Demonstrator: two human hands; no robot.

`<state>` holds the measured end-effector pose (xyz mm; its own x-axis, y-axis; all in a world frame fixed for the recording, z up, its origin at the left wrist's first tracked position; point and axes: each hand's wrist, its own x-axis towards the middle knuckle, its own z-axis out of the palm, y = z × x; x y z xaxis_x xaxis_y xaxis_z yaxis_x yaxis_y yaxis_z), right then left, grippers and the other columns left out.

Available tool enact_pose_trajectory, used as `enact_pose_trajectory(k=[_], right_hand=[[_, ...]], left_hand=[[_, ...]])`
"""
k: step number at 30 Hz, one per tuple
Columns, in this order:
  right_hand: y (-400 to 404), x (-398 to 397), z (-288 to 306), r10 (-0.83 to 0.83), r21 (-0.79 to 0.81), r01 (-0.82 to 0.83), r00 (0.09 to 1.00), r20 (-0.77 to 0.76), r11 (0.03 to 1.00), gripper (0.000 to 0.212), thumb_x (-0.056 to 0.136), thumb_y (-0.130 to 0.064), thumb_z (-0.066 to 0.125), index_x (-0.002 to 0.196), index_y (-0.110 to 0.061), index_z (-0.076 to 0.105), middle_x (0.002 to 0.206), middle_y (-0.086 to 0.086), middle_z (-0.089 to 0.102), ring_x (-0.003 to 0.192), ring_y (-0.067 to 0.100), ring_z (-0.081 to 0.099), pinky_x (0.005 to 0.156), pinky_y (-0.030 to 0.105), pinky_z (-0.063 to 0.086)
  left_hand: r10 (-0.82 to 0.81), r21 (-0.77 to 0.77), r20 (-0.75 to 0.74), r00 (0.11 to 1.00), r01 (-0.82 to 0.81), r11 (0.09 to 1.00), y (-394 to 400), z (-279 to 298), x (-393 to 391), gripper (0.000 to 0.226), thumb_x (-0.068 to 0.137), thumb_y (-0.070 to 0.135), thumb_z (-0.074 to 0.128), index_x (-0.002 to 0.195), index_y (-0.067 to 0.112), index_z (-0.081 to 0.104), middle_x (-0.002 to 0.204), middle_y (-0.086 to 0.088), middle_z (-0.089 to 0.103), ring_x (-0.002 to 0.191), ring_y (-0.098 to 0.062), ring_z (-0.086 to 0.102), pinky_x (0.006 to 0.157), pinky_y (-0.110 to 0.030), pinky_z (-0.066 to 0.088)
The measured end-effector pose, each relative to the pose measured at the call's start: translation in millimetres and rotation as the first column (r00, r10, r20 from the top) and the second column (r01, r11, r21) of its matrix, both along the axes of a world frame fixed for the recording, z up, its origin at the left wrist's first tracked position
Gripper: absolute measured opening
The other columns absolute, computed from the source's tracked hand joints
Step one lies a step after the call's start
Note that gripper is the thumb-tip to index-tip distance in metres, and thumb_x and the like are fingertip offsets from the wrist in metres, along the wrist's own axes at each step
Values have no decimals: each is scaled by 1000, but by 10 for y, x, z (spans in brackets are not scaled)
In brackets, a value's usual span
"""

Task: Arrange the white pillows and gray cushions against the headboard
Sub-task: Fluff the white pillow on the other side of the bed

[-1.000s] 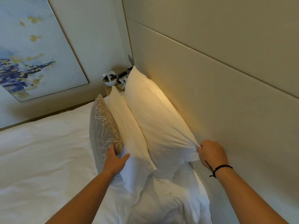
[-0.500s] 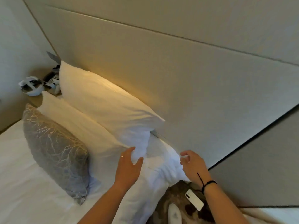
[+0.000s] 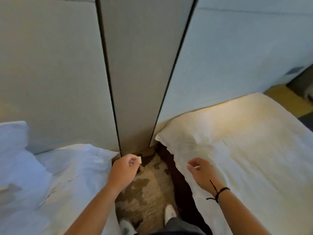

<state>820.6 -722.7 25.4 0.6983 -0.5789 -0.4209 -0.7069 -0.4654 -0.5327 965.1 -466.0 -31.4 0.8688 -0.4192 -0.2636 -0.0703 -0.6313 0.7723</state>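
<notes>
White bedding (image 3: 71, 168) covers the lower left of the frame, cream-lit white bedding (image 3: 245, 143) the right. Between them at bottom centre lies a carpet (image 3: 149, 187) mottled tan and dark brown. The headboard panels (image 3: 50, 65) above are pale grey-beige with black seams, and a wrist cord (image 3: 218, 192) at lower right is black.

1. A plump white fabric pillow (image 3: 11, 141) sits at the far left on my left-hand bed, against the pale padded headboard panel (image 3: 50, 73).
2. No gray cushion is clearly discernible.

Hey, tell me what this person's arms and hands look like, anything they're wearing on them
Both forearms are bare, with no sleeves in view. The right hand has a thin black cord bracelet at the wrist, its knotted loose ends trailing along the arm. The left hand and its wrist carry nothing: no watch, ring or glove shows. The fingernails look pale, but the picture is blurred.
</notes>
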Motion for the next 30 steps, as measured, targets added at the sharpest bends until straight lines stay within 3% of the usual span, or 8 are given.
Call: enact_pose_trajectory(k=[2,6,9,15,19,22,25,30], right_hand=[[-116,-435,48,-97,-11,97,995,13,995,9,93,-40,58,100,-35,61,99,-17,62,83,-3,57,59,14,39],[-260,-1208,65,-290,16,289,955,60,957,18,92,-39,60,106,-28,64,101,-13,62,89,3,59,69,21,44],[-405,-1711,86,-408,17,409,907,100,913,20,91,-41,62,103,-26,65,99,-11,64,88,7,61,72,24,46],[-751,-3037,86,-531,8,539,828,180,842,17,88,-46,62,98,-33,64,93,-18,64,82,-3,58,60,15,42],[-1003,-4213,15,-654,45,659,732,191,750,13,87,-42,65,94,-31,66,87,-15,66,79,-3,59,61,18,46],[-1175,-4987,-73,-743,90,747,629,229,659,13,87,-41,65,93,-30,66,84,-13,67,77,2,62,63,23,50],[-1265,-5548,-118,-804,113,808,539,253,577,14,88,-41,64,94,-29,67,82,-15,66,75,0,61,58,17,44],[-1412,-6210,-138,-866,131,877,415,280,463,16,88,-43,63,98,-30,65,86,-16,66,79,-2,61,62,15,44]], left_hand=[[-103,8,26,994,103,995,-308,65,-139,7,92,51,54,87,51,58,83,30,63,82,6,60,64,-11,45],[-284,-7,86,955,286,958,-869,201,-535,17,87,56,50,83,47,63,84,39,60,82,15,56,61,-17,47],[-392,4,119,912,394,919,-1294,293,-902,18,88,54,51,85,44,65,80,29,65,79,13,58,60,-17,48],[-603,54,130,787,601,797,-2217,434,-1986,15,93,49,53,84,42,63,82,21,67,77,7,60,62,-17,48],[-668,57,123,734,667,743,-2756,432,-3021,23,92,45,55,75,32,65,74,14,68,74,-2,62,68,-30,53],[-734,65,107,670,732,678,-3096,399,-3790,21,91,45,56,78,32,67,77,15,68,74,0,62,69,-28,51],[-796,65,95,598,794,605,-3398,411,-4398,19,91,44,56,78,35,67,78,21,68,76,4,61,68,-23,50],[-839,68,126,530,839,540,-3914,490,-5083,17,86,49,56,76,40,67,78,31,65,74,8,61,66,-24,51]])
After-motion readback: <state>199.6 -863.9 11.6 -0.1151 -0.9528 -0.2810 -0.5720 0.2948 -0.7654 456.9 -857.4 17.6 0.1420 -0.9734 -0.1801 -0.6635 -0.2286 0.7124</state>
